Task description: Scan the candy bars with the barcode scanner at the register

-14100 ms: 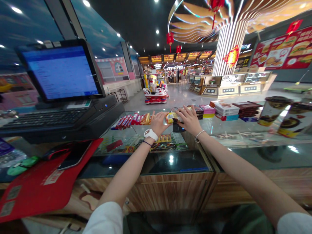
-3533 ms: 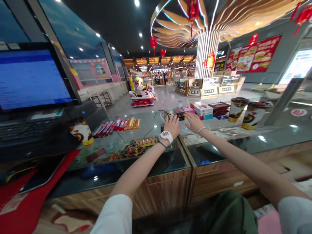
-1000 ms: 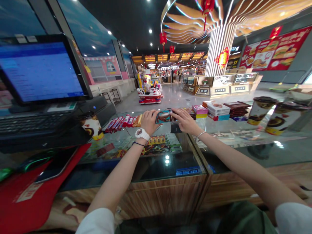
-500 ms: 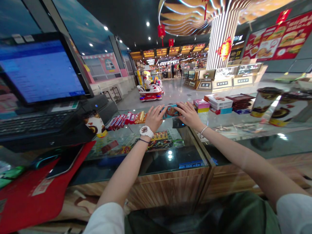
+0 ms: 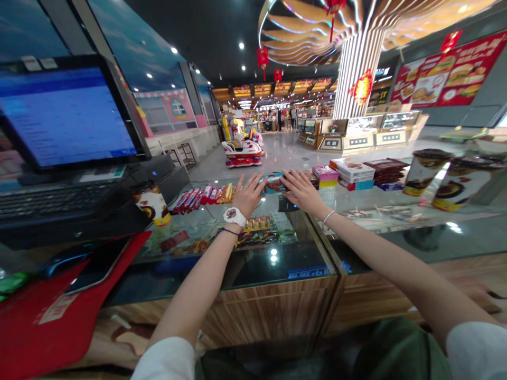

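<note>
A blue snack packet with a brown picture lies at the far edge of the glass counter, between my two hands. My left hand, a white watch on its wrist, has its fingers spread, with the tips at the packet's left end. Flat and with outstretched fingers, my right hand touches the packet's right end and partly covers it. Left of my left hand, a row of red and purple wrapped bars ends in orange-yellow bars. Beside my right hand sits a pink box on a yellow one.
Farther right are stacked white boxes, dark red packets and tall paper cups. A monitor, a keyboard and another cup stand at left. A phone lies on a red mat.
The fingers of both hands have straightened and spread over the packet's ends. My left hand has shifted slightly left. The packet stays in about the same place; the view has moved a little.
</note>
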`<state>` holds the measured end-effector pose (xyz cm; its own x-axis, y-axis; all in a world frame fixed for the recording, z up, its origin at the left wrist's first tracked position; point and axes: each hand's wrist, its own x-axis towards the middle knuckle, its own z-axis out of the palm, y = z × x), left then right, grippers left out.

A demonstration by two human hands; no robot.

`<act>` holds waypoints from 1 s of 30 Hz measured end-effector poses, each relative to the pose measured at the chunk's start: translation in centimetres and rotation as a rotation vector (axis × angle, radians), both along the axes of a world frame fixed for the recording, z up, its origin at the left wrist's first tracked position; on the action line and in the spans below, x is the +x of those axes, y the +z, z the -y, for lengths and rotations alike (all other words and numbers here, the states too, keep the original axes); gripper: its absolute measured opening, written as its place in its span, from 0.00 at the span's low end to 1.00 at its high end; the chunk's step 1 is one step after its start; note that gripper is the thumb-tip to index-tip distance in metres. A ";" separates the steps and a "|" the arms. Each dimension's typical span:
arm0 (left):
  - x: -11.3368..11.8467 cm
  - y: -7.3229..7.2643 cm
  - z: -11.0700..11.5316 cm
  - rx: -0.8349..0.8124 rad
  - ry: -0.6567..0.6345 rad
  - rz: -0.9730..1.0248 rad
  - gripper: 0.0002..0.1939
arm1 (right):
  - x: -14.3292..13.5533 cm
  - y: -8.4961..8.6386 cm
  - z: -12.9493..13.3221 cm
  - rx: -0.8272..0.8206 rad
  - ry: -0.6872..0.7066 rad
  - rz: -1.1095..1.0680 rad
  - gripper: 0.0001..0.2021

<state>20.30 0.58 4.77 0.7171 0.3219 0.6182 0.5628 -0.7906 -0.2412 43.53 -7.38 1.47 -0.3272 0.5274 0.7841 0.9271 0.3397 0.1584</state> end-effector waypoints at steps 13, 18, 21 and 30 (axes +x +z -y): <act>0.4 -0.1 0.1 -0.003 0.029 -0.046 0.30 | 0.6 -0.2 -0.2 0.040 0.064 0.063 0.20; 0.5 -0.3 -0.2 0.002 0.029 -0.043 0.29 | 0.6 0.0 0.1 0.041 0.075 0.058 0.20; 0.5 -0.4 -0.4 0.007 0.013 -0.025 0.28 | 0.5 0.2 0.3 0.049 0.064 0.050 0.20; 0.3 0.1 0.3 -0.014 -0.007 0.053 0.20 | -0.1 -0.1 0.1 0.062 0.062 -0.059 0.21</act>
